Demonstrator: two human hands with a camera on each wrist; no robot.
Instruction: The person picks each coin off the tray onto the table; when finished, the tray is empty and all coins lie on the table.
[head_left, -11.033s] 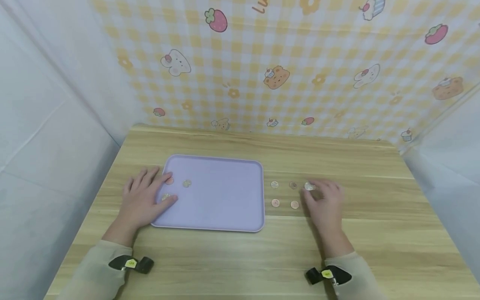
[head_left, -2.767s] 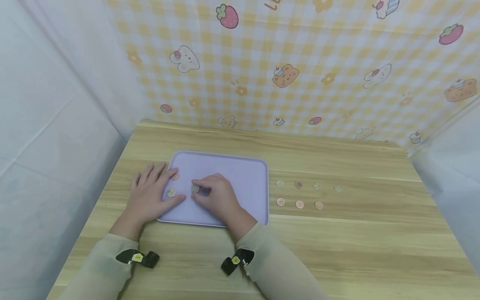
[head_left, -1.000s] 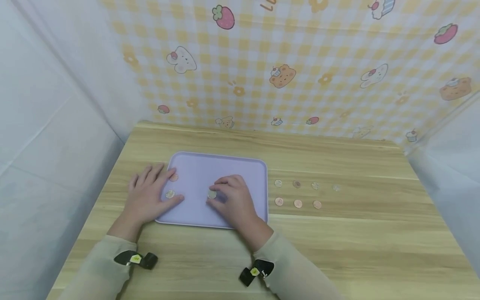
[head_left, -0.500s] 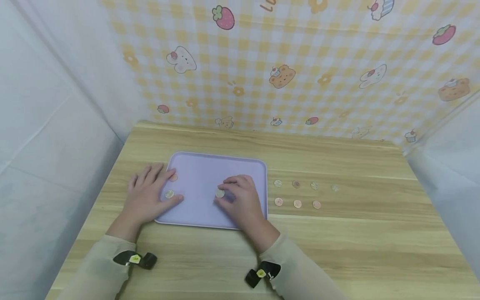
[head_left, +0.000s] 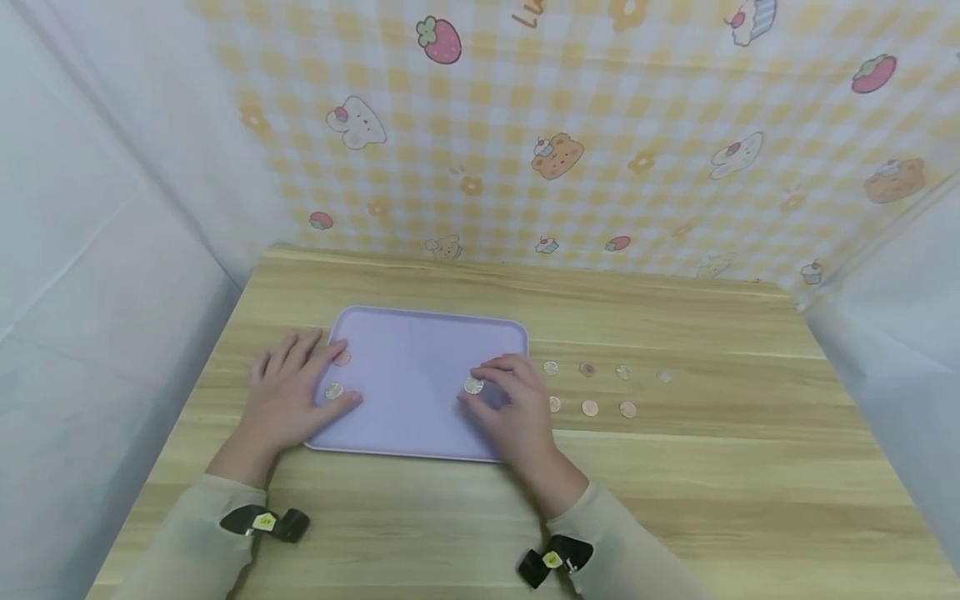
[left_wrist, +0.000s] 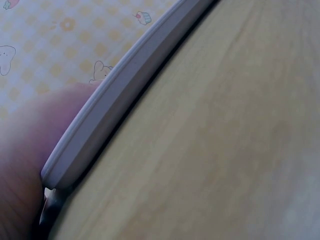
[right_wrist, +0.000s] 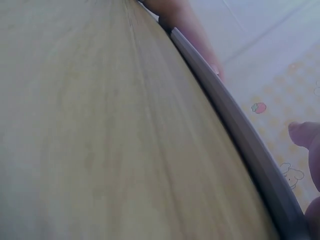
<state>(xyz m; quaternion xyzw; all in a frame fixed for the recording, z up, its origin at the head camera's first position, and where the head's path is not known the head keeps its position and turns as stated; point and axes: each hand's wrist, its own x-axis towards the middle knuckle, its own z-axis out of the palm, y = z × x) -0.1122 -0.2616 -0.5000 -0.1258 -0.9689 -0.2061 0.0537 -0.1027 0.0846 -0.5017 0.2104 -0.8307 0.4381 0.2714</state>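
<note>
Right hand (head_left: 517,408) pinches a silvery coin (head_left: 473,385) above the right half of the purple tray (head_left: 408,375), left hand (head_left: 285,396) spread wide across its left edge! Looks like the carrying step; next move probably calls for clearing the right rim toward the coin rows (head_left: 590,408) on the counter (head_left: 712,500).

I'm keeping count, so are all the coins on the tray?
No, seven coins lie on the wooden table, right of the purple tray.
</note>
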